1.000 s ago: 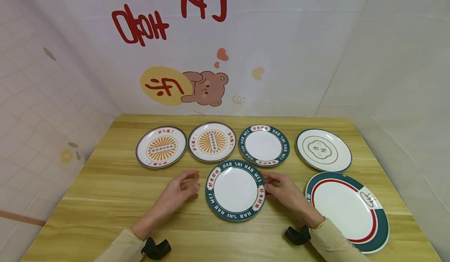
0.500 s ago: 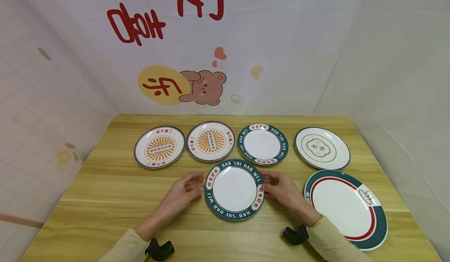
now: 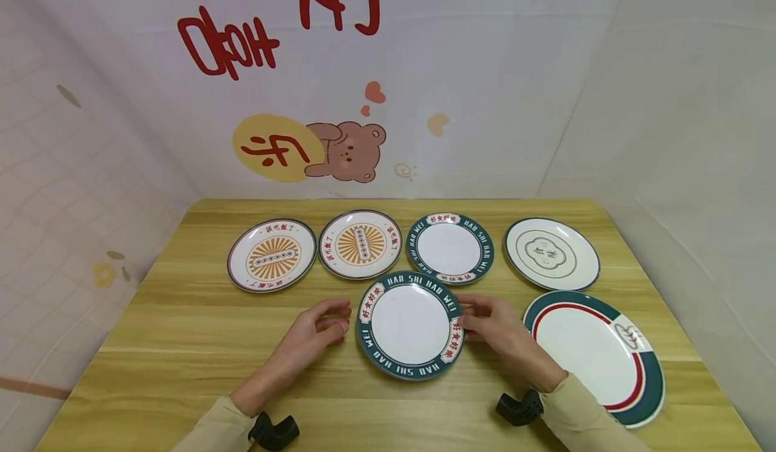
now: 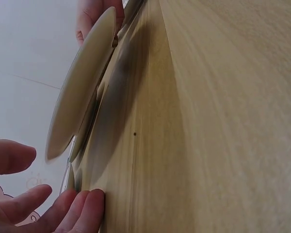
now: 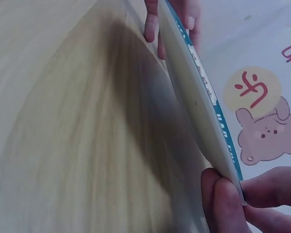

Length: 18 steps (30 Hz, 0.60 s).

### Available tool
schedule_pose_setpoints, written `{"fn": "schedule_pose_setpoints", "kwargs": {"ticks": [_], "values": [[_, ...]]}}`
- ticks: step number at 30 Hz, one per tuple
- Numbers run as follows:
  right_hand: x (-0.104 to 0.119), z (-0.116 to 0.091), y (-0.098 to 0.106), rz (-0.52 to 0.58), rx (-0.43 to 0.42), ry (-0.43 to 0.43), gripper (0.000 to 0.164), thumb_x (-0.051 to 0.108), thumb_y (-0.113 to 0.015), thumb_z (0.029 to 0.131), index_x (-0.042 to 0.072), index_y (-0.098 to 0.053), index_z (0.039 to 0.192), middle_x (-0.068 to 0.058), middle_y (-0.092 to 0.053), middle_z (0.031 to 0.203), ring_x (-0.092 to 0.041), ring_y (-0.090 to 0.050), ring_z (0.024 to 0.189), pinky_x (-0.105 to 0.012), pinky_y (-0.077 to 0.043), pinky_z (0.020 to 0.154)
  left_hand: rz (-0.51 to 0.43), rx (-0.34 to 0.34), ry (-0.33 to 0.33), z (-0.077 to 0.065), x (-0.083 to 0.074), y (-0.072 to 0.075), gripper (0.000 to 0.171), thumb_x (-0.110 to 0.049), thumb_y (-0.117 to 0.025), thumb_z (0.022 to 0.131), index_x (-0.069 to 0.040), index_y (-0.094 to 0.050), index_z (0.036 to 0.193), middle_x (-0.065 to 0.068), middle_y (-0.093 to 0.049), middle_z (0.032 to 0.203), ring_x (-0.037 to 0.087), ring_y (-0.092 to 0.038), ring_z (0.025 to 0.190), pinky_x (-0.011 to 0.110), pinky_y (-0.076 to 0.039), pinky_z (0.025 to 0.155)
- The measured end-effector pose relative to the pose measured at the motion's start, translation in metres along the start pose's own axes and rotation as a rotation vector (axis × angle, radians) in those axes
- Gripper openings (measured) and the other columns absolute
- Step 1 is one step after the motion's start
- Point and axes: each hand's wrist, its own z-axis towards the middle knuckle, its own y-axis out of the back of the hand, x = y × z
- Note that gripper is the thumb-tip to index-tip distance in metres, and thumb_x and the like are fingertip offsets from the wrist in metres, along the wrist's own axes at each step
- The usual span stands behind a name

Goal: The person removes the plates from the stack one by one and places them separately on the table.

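Note:
A white plate with a green lettered rim (image 3: pixel 409 324) is held above the wooden table, and its pale underside shows in both wrist views. My right hand (image 3: pixel 494 327) pinches its right edge, thumb (image 5: pixel 274 187) on the upper face and fingers (image 5: pixel 225 201) underneath. To the left of the plate, my left hand (image 3: pixel 309 337) is apart from the rim, its fingers relaxed and holding nothing. In the left wrist view, the left fingertips (image 4: pixel 92 204) are low, close to the tabletop; whether they touch it I cannot tell.
Behind stand two orange sunburst plates (image 3: pixel 272 255) (image 3: pixel 360 244), another green-rimmed plate (image 3: pixel 450 248) and a cream plate (image 3: pixel 552 253). A large oval plate (image 3: pixel 591 354) lies at the right, partly under my right forearm. Fabric walls (image 3: pixel 473 68) border the table (image 3: pixel 182 344).
The held plate has shifted slightly right with my right hand and looks a little higher. My left hand came close to its left rim, and the gap has since widened.

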Motion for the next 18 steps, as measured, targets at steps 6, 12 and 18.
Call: {"fn": "schedule_pose_setpoints", "kwargs": {"ticks": [6,12,18], "values": [[0.005,-0.009,0.013,-0.065,0.007,0.025,0.046,0.004,-0.070,0.095,0.001,-0.062,0.140,-0.015,-0.068,0.109,-0.024,-0.067,0.090,-0.032,-0.064,0.076,0.010,0.001,-0.004,0.000,-0.001,-0.001,0.048,-0.006,-0.062,0.100,0.006,-0.050,0.146,0.024,-0.059,0.138,0.037,-0.060,0.125,0.035,-0.058,0.097],[0.007,-0.014,0.025,-0.101,0.015,0.020,0.045,0.001,-0.067,0.095,-0.003,-0.061,0.140,-0.018,-0.068,0.114,-0.025,-0.068,0.089,-0.034,-0.064,0.076,0.013,0.013,-0.020,-0.003,-0.002,0.000,0.049,-0.007,-0.063,0.100,0.007,-0.050,0.146,0.025,-0.059,0.138,0.036,-0.060,0.125,0.030,-0.057,0.096],[0.009,-0.018,0.036,-0.167,0.035,0.002,0.045,0.003,-0.068,0.096,-0.002,-0.061,0.140,-0.019,-0.067,0.120,-0.025,-0.067,0.092,-0.035,-0.064,0.077,0.033,0.018,-0.031,-0.004,-0.001,0.001,0.049,-0.008,-0.064,0.100,0.006,-0.052,0.145,0.023,-0.061,0.137,0.034,-0.061,0.124,0.026,-0.056,0.094]]}}
